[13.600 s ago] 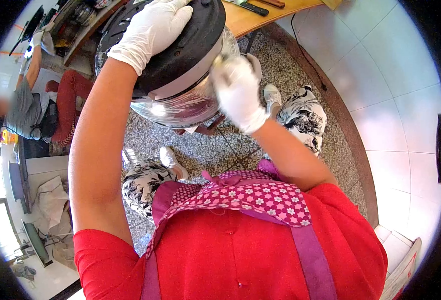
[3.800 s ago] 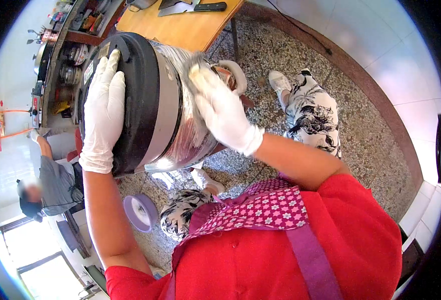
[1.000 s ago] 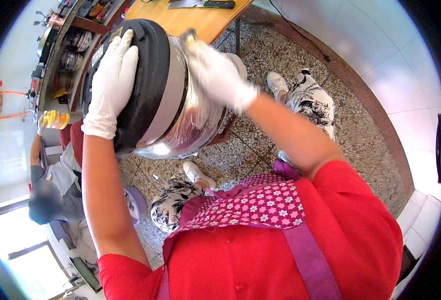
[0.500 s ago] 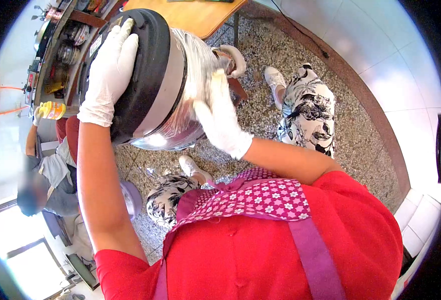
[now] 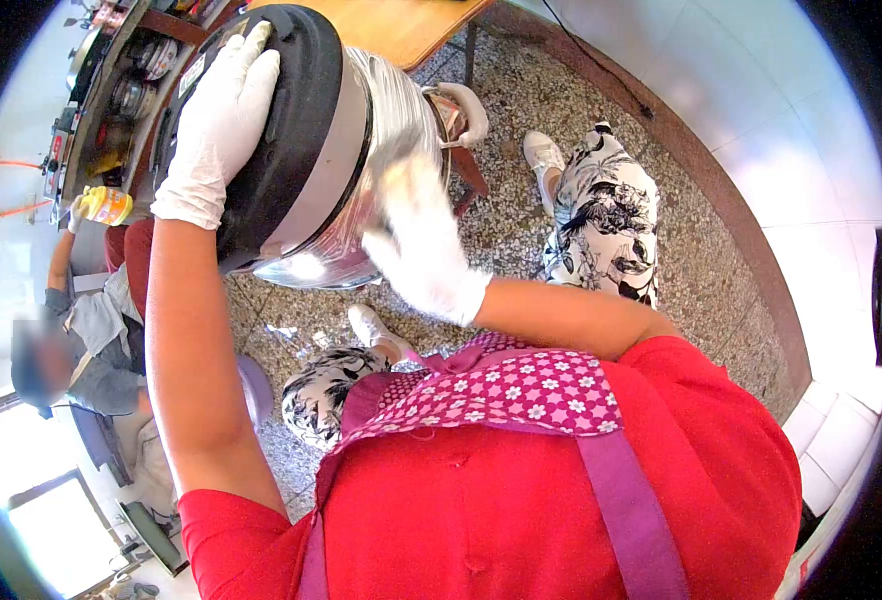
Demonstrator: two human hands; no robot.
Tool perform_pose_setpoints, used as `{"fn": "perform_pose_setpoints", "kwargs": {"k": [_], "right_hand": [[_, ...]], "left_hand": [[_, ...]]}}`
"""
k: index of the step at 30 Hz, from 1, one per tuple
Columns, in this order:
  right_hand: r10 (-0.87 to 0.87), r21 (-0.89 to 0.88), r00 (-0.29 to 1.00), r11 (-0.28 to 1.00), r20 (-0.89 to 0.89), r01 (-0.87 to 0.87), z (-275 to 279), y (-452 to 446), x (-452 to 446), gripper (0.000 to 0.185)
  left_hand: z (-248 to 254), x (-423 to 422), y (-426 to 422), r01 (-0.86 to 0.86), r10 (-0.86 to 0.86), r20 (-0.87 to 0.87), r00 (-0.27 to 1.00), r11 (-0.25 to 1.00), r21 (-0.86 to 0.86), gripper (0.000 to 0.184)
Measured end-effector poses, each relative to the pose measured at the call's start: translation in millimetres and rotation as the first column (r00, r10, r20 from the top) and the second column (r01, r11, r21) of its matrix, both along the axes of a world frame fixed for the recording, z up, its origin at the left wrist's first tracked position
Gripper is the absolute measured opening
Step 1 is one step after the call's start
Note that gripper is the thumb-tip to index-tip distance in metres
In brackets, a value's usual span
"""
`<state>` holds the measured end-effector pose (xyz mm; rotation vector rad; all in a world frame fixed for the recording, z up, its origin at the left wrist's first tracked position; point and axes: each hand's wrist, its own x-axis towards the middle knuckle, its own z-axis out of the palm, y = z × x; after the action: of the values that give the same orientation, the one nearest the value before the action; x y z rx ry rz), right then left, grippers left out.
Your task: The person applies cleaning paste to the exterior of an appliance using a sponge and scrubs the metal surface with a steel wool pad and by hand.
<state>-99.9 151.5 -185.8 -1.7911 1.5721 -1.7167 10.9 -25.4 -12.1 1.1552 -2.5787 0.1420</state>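
The right grip (image 5: 423, 245) is holding a blurred scourer (image 5: 404, 147), seemingly scrubbing the tilted electric cooker (image 5: 389, 88) near the bench (image 5: 401, 25) edge, the left grip (image 5: 223, 125) lying flat on its base (image 5: 301, 110), the next stroke calling for that bracing.

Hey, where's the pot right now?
In the head view, the pot is upper left of centre near the table, left hand on its black end, right hand at its shiny side.

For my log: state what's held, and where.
Right hand: apparently a blurred greyish scrubber, part held unclear. Left hand: flat on the round black base, gripping nothing.
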Motion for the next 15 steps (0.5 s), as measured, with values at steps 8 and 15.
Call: {"fn": "perform_pose_setpoints", "kwargs": {"k": [8,15], "right_hand": [[0.210,-0.053,0.873,0.977,0.441,-0.208,3,-89,-66,0.026],[0.045,0.036,0.988,0.998,0.148,-0.051,-11,-33,-29,0.066]], "left_hand": [[3,-1,1,0.019,-0.019,0.008,1.000,1.000,-0.010,0.055],[4,1,-2,-0.032,0.039,-0.060,0.997,0.993,0.110,0.050]]}}
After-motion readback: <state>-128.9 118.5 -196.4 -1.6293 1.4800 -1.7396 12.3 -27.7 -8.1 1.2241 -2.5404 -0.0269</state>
